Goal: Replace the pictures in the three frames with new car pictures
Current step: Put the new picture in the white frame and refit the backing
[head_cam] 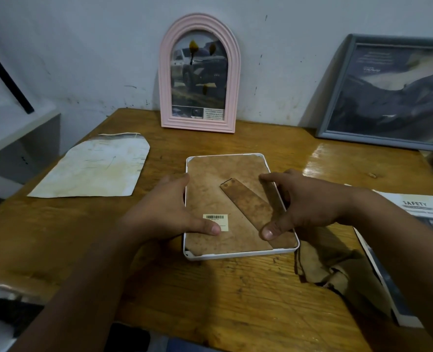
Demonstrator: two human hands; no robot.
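A white frame (240, 255) lies face down on the wooden table (210, 295), its brown backing board (215, 174) and stand flap (248, 199) facing up. My left hand (164, 212) holds the frame's left edge, thumb pressing the backing by the barcode sticker (215, 217). My right hand (309, 201) holds the right edge, thumb on the lower end of the stand flap. A pink arched frame (164, 80) with a car picture leans on the wall behind. A grey frame (334, 97) with a car picture leans at the back right.
A stained old picture sheet (93, 168) lies face down at the table's left. A brown cloth (337, 268) lies right of the white frame. A printed sheet marked SAFETY (418, 207) lies under my right forearm. A white shelf (14, 118) stands at far left.
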